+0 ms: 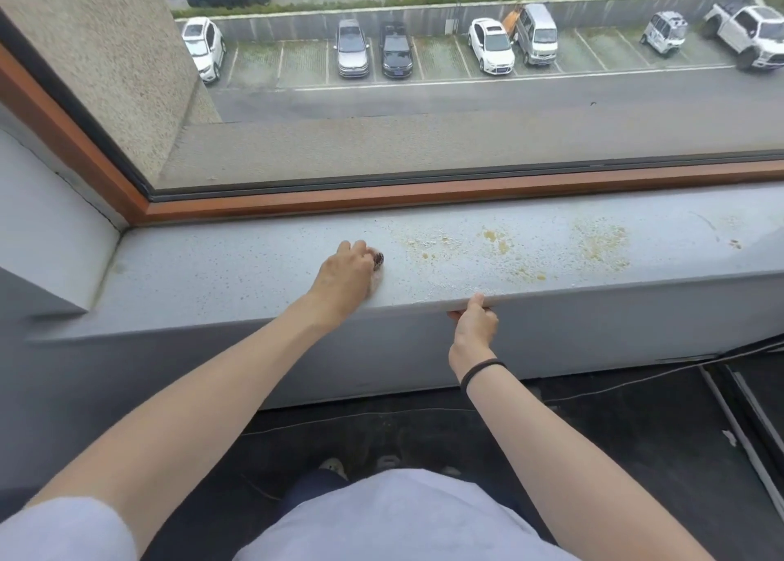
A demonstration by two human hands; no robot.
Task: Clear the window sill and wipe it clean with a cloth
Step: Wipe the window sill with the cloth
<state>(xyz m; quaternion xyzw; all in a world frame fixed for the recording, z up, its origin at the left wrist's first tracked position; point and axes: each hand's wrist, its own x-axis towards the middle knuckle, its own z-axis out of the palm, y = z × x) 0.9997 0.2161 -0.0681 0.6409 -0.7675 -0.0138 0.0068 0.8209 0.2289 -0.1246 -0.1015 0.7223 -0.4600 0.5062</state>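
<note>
Dragging the pale cloth (376, 284) bunched under the left hand's (345, 272) curled fingers could smear the yellow residue (496, 238) just right of it off the window sill (212, 272), past the right hand (475, 327) pinching its front edge.

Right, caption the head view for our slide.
Left hand rests on the stained window sill; right hand grips its front edge.

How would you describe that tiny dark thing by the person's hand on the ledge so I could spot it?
Find the long pale grey window sill below the orange-brown window frame. The left hand rests on it, and pinched at its fingertips is a small dark brown knobbly lump. Unlike the pale yellowish crumbs scattered to its right, it is dark and solid.
</note>
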